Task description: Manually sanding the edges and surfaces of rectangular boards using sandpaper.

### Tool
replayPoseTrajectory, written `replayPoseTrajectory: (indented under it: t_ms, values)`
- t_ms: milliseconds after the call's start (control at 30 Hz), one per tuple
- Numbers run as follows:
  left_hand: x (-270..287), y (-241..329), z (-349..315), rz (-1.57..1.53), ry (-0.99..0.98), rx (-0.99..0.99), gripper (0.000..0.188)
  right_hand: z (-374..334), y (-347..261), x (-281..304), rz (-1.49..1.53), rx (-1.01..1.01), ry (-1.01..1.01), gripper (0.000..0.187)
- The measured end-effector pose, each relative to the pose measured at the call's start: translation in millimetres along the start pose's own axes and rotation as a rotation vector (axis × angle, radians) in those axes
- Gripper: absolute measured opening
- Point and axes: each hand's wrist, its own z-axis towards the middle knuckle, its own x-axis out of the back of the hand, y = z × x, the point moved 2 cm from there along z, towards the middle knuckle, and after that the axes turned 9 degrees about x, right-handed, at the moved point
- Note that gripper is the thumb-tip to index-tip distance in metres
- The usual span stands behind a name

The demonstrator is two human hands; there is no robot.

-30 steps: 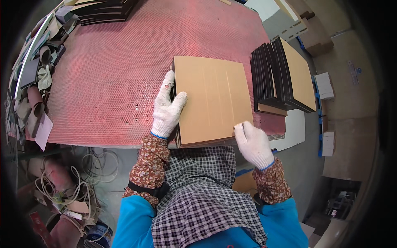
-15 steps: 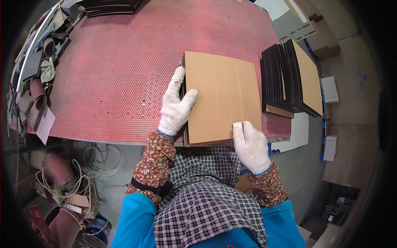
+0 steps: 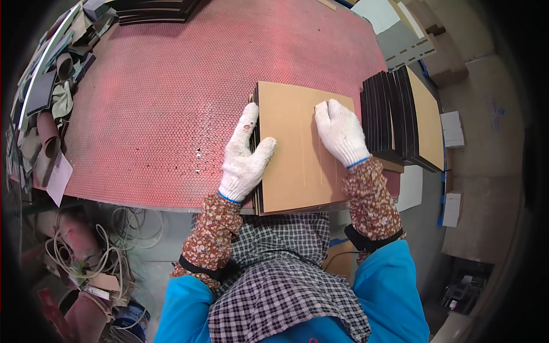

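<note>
A stack of tan flat boards with dark edges [image 3: 297, 154] lies at the near edge of the red table, its plain top board facing up with faint pale streaks. My left hand [image 3: 243, 157], in a white knit glove with a small hole, rests along the stack's left edge. Its fingers are stretched out and the thumb lies spread over the top board. On the far right part of the same board is my right hand [image 3: 341, 131], also gloved, with fingers pressed together. Whatever those fingers may hold is hidden.
More dark-edged boards [image 3: 400, 114] stand tilted to the right. Another dark stack [image 3: 154, 11] sits at the far left. Sandpaper pieces and scraps [image 3: 48, 131] line the table's left side. Coiled hoses [image 3: 108, 251] hang below left; cardboard [image 3: 480, 143] covers the right.
My right hand has moved away from me across the board, from its near right corner to its far right part. My left hand keeps its place on the edge. The view has shifted slightly.
</note>
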Motion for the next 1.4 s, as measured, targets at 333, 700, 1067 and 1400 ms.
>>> replayPoseTrajectory:
  t_ms: [333, 700, 1067, 1400]
  values:
    - [-2.5, -0.5, 5.9, -0.059, -0.005, 0.029, 0.072, -19.7, -2.3, 1.0, -0.007, 0.006, 0.007, 0.043]
    - [-1.9, -4.8, 3.1, -0.051, 0.003, 0.005, 0.073, -161.3, -41.0, 28.0, 0.129, -0.064, -0.174, 0.030]
    - [-1.9, 2.0, 5.4, -0.007, 0.001, -0.003, 0.072, -154.0, -69.9, 12.7, 0.189, 0.003, -0.065, 0.023]
    - [0.1, 0.0, 1.6, 0.048, 0.005, -0.010, 0.072, -81.0, -55.0, -2.9, -0.046, 0.150, -0.055, 0.029]
